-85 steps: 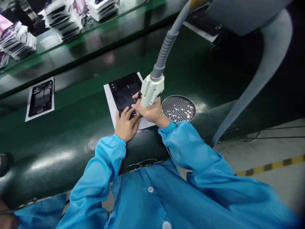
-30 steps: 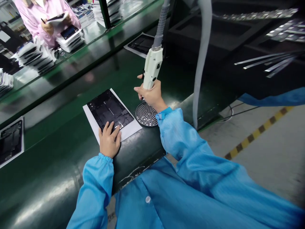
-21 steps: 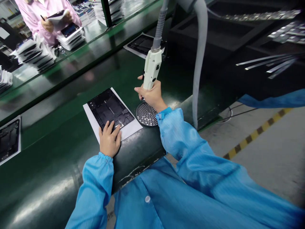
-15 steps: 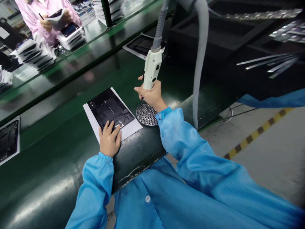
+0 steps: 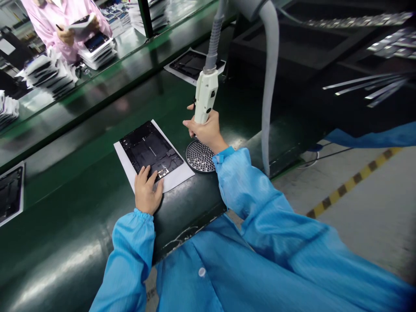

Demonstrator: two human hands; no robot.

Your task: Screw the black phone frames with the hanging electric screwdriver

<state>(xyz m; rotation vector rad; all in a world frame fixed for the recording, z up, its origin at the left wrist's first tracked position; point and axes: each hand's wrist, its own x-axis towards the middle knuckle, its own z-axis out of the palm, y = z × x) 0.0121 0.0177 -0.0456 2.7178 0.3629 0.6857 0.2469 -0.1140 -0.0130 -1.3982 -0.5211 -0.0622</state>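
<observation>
A black flat device panel (image 5: 149, 147) lies on a white sheet (image 5: 177, 173) on the dark green conveyor belt (image 5: 81, 190). My left hand (image 5: 147, 192) rests flat on the panel's near corner, fingers stretched out. My right hand (image 5: 205, 131) is wrapped round the handle of a white powered screwdriver (image 5: 204, 95) that hangs from a grey ribbed hose (image 5: 212, 39). The tool stands upright over a round perforated metal screw tray (image 5: 199, 157), just right of the sheet. Its tip is hidden behind my hand.
More black panels on white sheets lie on the belt at the far left (image 5: 9, 193) and further up (image 5: 191, 64). Across a glossy green shelf, a person in a pink coat (image 5: 65, 21) handles a panel beside stacks of white trays (image 5: 48, 73). A grey duct (image 5: 268, 78) hangs right.
Since 2.8 s ago my right hand carried the screwdriver off the panel to the screw tray. In the last second my left fingers shifted slightly; the belt's other panels drifted left.
</observation>
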